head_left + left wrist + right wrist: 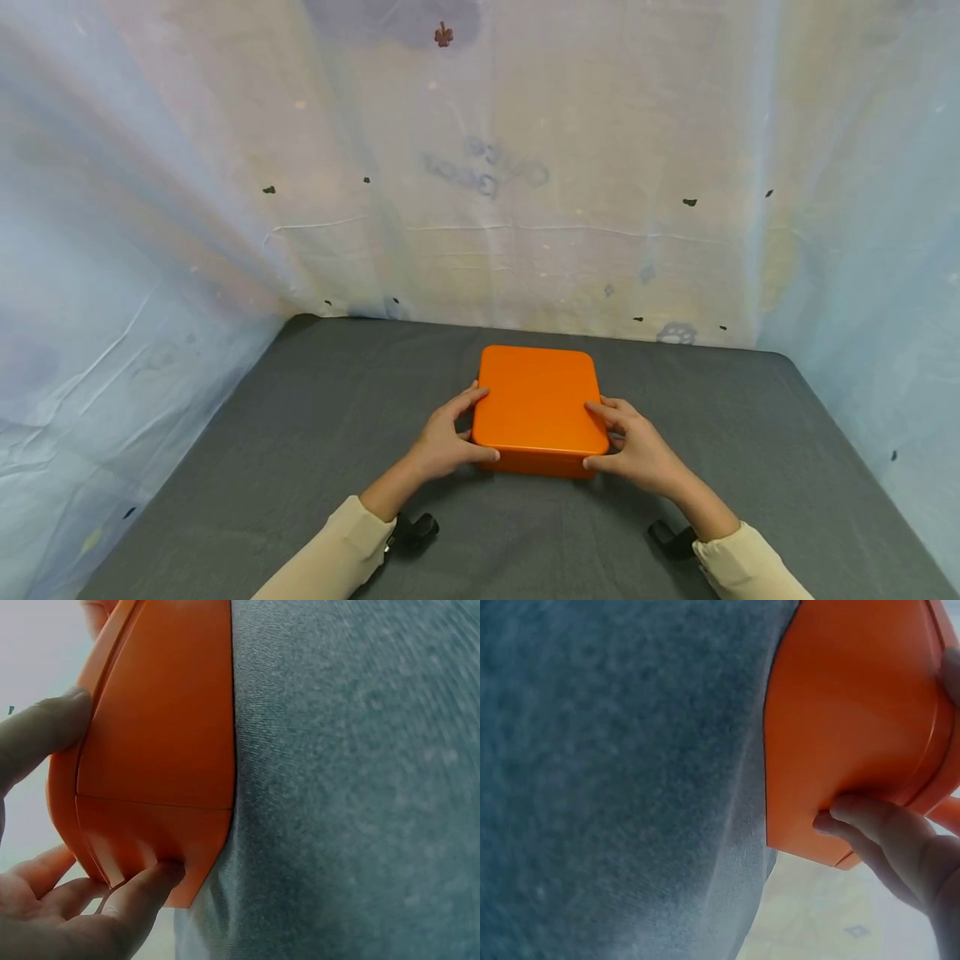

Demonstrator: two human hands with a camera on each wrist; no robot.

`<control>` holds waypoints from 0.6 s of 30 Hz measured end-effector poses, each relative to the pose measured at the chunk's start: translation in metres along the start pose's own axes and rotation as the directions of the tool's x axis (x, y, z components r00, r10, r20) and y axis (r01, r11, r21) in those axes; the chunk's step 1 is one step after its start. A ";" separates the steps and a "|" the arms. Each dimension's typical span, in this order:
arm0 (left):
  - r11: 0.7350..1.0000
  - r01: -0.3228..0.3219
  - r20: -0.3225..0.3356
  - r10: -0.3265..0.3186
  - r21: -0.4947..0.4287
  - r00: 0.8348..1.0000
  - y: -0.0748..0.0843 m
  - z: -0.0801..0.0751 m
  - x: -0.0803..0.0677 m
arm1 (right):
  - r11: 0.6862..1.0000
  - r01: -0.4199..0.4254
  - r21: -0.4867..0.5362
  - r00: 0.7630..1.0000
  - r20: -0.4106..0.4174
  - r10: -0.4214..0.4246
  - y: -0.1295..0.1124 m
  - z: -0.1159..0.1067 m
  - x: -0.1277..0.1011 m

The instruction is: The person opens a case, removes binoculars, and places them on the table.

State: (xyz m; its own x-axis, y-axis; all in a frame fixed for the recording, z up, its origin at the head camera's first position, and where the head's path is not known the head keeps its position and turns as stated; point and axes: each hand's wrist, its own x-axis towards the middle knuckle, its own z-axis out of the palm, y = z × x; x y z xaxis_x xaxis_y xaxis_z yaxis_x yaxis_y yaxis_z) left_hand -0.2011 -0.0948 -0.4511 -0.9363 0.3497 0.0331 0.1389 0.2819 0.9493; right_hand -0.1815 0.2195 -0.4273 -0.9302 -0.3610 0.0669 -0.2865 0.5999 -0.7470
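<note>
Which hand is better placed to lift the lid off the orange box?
Neither clearly: both look equally placed. The left hand and right hand grip the orange box at its near corners, thumbs on the front wall, fingers on the lid edge. Probably use both.

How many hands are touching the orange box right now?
2. The left hand grips the orange box's near left corner; the right hand grips its near right corner.
</note>
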 end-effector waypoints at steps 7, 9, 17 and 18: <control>1.000 0.002 0.002 -0.002 0.000 1.000 0.001 0.000 0.000 | 1.000 0.010 0.012 1.000 0.003 -0.010 0.001 0.001 0.000; 1.000 0.001 0.000 -0.001 0.002 1.000 0.002 0.000 -0.001 | 1.000 0.016 0.019 1.000 -0.001 -0.016 0.002 0.002 0.000; 1.000 -0.001 0.009 0.001 0.010 1.000 0.004 -0.001 -0.001 | 0.997 0.057 0.055 0.998 -0.027 -0.055 0.004 0.001 -0.001; 1.000 -0.002 0.011 0.002 0.017 1.000 0.004 -0.001 0.000 | 0.996 0.064 0.065 0.998 -0.030 -0.062 0.004 0.001 -0.001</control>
State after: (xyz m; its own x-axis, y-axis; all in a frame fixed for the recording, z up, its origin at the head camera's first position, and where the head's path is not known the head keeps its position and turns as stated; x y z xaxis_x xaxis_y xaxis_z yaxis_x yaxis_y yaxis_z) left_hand -0.2008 -0.0946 -0.4468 -0.9324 0.3601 0.0318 0.1464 0.2958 0.9440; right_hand -0.1820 0.2216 -0.4311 -0.9169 -0.3763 0.1329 -0.3301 0.5279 -0.7825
